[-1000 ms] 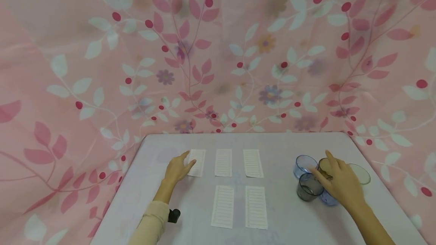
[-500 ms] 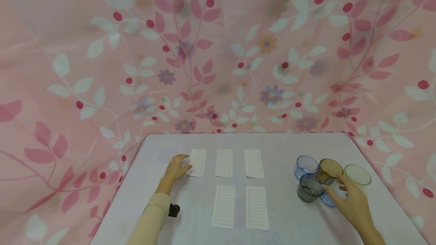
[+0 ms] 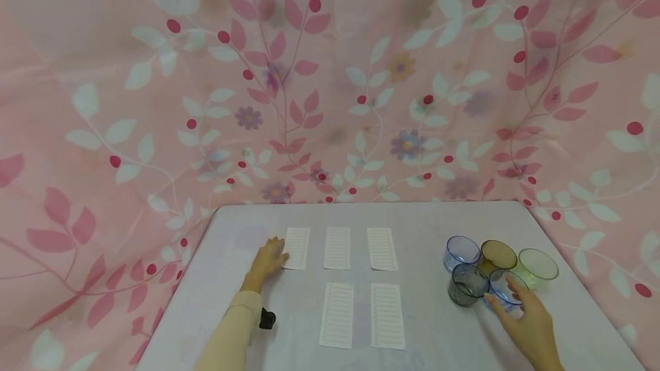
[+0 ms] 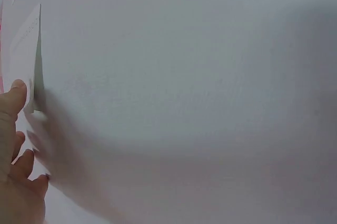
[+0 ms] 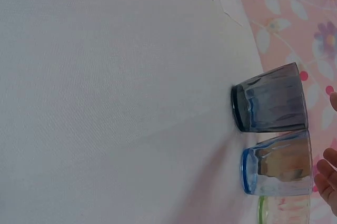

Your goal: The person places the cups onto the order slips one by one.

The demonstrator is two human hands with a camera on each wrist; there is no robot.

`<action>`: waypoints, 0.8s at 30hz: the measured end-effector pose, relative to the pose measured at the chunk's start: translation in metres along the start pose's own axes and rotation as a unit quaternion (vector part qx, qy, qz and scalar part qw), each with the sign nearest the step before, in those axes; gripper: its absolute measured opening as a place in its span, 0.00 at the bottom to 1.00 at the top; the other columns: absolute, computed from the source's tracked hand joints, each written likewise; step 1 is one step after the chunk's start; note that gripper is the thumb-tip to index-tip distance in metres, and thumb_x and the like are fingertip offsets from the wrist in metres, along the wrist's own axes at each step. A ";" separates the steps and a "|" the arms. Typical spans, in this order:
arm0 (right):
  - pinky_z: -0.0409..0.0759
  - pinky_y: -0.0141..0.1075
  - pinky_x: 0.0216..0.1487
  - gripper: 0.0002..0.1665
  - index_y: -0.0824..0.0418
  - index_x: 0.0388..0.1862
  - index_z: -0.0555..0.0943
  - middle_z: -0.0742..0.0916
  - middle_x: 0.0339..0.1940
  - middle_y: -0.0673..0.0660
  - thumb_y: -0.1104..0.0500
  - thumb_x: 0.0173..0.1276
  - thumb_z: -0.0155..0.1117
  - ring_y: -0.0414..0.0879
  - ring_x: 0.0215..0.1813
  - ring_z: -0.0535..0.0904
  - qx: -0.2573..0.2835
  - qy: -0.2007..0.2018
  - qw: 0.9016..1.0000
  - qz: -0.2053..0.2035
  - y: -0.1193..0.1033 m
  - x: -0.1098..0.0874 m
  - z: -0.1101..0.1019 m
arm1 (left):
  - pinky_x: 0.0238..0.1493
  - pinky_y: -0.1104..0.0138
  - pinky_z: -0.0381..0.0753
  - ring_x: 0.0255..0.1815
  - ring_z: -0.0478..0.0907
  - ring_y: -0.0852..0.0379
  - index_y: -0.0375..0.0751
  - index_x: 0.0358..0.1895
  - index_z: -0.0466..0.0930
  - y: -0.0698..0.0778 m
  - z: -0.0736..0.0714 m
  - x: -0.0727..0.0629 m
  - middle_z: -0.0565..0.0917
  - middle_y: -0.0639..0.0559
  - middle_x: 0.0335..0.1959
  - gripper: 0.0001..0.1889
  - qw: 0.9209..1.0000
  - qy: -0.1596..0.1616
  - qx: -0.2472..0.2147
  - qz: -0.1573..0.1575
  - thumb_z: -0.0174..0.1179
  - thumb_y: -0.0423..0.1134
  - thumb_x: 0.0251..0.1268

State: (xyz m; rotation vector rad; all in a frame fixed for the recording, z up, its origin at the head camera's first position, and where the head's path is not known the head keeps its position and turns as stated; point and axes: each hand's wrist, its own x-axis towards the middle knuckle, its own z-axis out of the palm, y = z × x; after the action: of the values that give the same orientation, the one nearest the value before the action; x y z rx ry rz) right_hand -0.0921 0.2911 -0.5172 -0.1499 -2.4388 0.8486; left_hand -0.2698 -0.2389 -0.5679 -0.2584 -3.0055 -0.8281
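Note:
Beside the leftmost white printed paper strip (image 3: 297,248) my left hand (image 3: 267,260) lies low, fingers spread, thumb at the strip's near edge. In the left wrist view the thumb overlaps the paper strip (image 4: 27,50); whether it touches cannot be told. My right hand (image 3: 533,322) hovers over the front clear-blue glass (image 3: 502,296), thumb and fingers spread about its rim. In the right wrist view the fingertips (image 5: 327,174) stand just off the rim of the blue glass (image 5: 281,166). A smoky grey glass (image 3: 466,288) adjoins it on the left.
Behind stand another blue glass (image 3: 460,253), an amber glass (image 3: 497,253) and a pale green glass (image 3: 538,268). Several more paper strips, such as a front strip (image 3: 337,315), lie mid-table. A small black object (image 3: 267,319) is by the left sleeve. Floral cloth (image 3: 330,73) hangs behind the table.
My right hand has drawn back from above the rear glasses to the front blue glass. The left hand has lowered slightly, its fingers now beside the leftmost strip.

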 end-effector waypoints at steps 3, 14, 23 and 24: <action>0.71 0.31 0.42 0.35 0.73 0.52 0.77 0.83 0.45 0.72 0.60 0.44 0.77 0.47 0.42 0.76 0.019 0.033 0.999 -0.023 0.001 -0.002 0.003 | 0.67 0.40 0.53 0.68 0.56 0.29 0.27 0.61 0.68 -0.002 0.003 0.000 0.65 0.26 0.64 0.27 1.000 -0.007 0.002 -0.011 0.59 0.38 0.61; 0.52 0.67 0.62 0.36 0.78 0.52 0.74 0.71 0.53 0.86 0.60 0.46 0.74 0.79 0.57 0.64 0.024 0.053 0.998 0.039 0.013 -0.008 0.003 | 0.66 0.36 0.49 0.69 0.51 0.26 0.26 0.62 0.67 -0.001 -0.001 0.002 0.63 0.27 0.66 0.27 0.998 -0.049 0.035 0.009 0.58 0.38 0.62; 0.49 0.71 0.62 0.40 0.78 0.63 0.64 0.64 0.59 0.87 0.57 0.57 0.66 0.81 0.62 0.57 0.008 -0.010 0.994 0.110 0.022 -0.009 0.004 | 0.64 0.34 0.49 0.68 0.51 0.26 0.25 0.61 0.68 -0.005 0.004 0.000 0.63 0.27 0.66 0.27 0.997 -0.048 0.043 0.029 0.57 0.39 0.63; 0.49 0.72 0.62 0.41 0.78 0.64 0.62 0.63 0.60 0.87 0.56 0.59 0.65 0.82 0.62 0.56 0.007 -0.020 0.993 0.116 0.022 -0.009 0.005 | 0.65 0.34 0.48 0.69 0.51 0.26 0.24 0.61 0.68 -0.006 0.004 0.000 0.63 0.27 0.66 0.27 0.998 -0.046 0.039 0.032 0.57 0.39 0.63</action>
State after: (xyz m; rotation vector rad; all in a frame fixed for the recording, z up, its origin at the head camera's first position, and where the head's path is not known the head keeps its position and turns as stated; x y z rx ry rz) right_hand -0.0886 0.3039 -0.5379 -0.4221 -2.4836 0.9775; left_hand -0.2704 -0.2414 -0.5744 -0.3984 -3.0877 -0.7116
